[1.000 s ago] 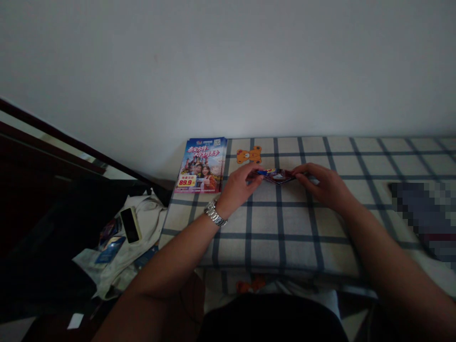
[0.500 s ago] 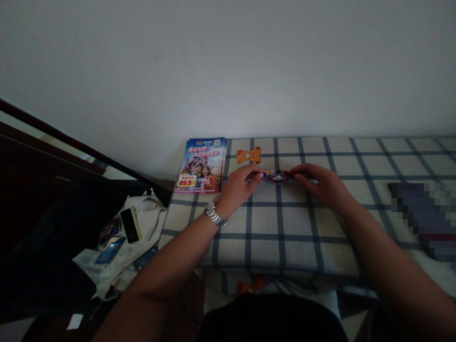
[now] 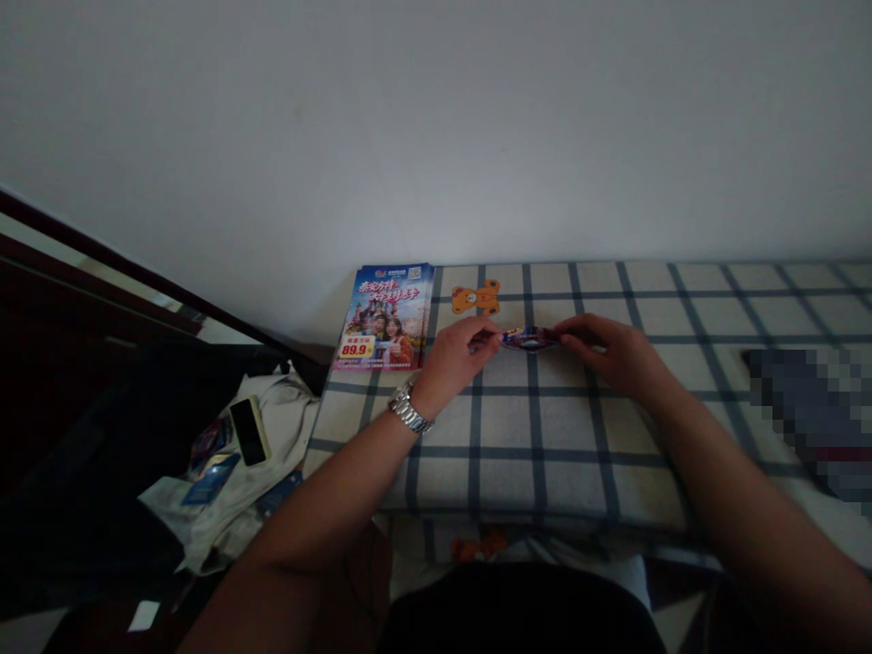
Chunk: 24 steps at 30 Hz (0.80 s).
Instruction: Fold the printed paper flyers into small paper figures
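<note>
Between my two hands is a small folded flyer (image 3: 530, 333), printed in dark red, blue and yellow. I see it nearly edge-on, bowed in the middle with a narrow pale gap between its layers. My left hand (image 3: 466, 352), with a metal watch (image 3: 410, 409) at the wrist, pinches the left end. At the right end, the thumb and fingers of my right hand (image 3: 599, 347) close on the paper. To the left of my left hand lies a stack of flyers (image 3: 385, 318) with blue and red print.
A checked cloth (image 3: 508, 445) with a bear figure (image 3: 475, 298) covers the table, which meets the wall behind. On the right rests a dark, blurred-out object (image 3: 810, 418). Lower left, a phone (image 3: 249, 431) lies on a white bag (image 3: 282, 427) beside more printed papers (image 3: 210, 480).
The folded flyer has tilted slightly, and the gap between its layers looks a little more even. Both hands keep almost the same place and grip.
</note>
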{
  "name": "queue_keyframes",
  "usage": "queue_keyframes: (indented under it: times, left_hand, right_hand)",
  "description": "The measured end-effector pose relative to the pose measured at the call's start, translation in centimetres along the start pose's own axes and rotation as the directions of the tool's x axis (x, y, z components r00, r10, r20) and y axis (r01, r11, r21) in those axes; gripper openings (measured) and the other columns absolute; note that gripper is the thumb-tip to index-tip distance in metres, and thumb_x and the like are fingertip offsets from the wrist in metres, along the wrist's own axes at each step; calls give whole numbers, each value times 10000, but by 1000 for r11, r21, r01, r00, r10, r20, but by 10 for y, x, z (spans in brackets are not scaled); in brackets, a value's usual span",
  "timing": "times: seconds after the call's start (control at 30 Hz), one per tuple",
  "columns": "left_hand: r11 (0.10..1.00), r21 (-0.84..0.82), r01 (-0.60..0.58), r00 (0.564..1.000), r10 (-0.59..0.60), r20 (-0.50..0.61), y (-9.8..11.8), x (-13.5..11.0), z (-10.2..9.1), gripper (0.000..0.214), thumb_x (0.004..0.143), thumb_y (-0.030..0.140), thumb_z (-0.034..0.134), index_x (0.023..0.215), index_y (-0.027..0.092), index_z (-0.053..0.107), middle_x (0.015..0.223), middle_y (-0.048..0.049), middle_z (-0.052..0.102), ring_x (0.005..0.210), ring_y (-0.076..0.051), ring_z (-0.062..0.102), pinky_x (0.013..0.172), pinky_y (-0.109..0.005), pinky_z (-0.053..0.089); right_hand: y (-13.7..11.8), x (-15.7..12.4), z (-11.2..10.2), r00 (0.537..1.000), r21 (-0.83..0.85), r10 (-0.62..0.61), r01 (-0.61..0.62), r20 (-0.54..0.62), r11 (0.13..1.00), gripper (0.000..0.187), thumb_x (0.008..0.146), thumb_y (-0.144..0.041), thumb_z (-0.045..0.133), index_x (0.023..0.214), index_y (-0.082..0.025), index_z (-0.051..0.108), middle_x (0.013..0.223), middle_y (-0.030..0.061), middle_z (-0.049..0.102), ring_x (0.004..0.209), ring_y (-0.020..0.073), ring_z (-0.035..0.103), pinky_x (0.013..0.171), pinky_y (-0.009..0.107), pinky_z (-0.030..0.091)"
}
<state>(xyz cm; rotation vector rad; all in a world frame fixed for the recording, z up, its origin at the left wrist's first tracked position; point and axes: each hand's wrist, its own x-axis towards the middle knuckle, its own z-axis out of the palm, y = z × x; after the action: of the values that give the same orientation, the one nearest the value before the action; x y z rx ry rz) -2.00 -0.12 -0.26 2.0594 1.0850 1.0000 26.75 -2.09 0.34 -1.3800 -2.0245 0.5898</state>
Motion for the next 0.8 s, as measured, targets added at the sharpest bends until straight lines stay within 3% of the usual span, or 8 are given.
queue_keyframes:
  times: [0.27,0.57,0.63,0.8]
  left_hand:
    - [999,38,-27,1000,26,17,0,0,0,111,1051,270,602,1072,216,697,1022,-26,761,952,-162,740,913,-335,607]
    - [996,-93,2,1000,-4,-16,1,0,3,128,1032,325,653,1036,212,713,994,-24,777,907,-144,751,856,-290,616]
    - [990,-136,32,998,-38,-40,-1,0,4,158,1028,354,661,1008,204,707,956,-21,774,867,-138,746,807,-270,610]
    - [980,-181,81,995,-89,-35,-6,1,6,255,1020,444,657,963,198,693,885,-18,758,783,-135,724,714,-255,590]
  right_hand:
    - [2,1,1,1000,-3,-9,9,9,1000,241,1022,-411,604,1173,-275,733,1100,53,808,936,263,775,850,452,644]
    - [-3,-2,0,997,56,18,-14,-77,998,258,1028,-430,601,1164,-255,733,1069,75,814,929,271,783,844,450,647]
    - [-8,-2,-2,997,69,-53,58,-62,996,291,1014,-436,631,1226,-254,710,1117,91,797,986,277,774,879,455,643]
    - [-17,-1,0,942,-111,-336,336,19,935,640,852,-453,838,1425,-289,606,1356,134,693,1259,350,662,1070,559,553]
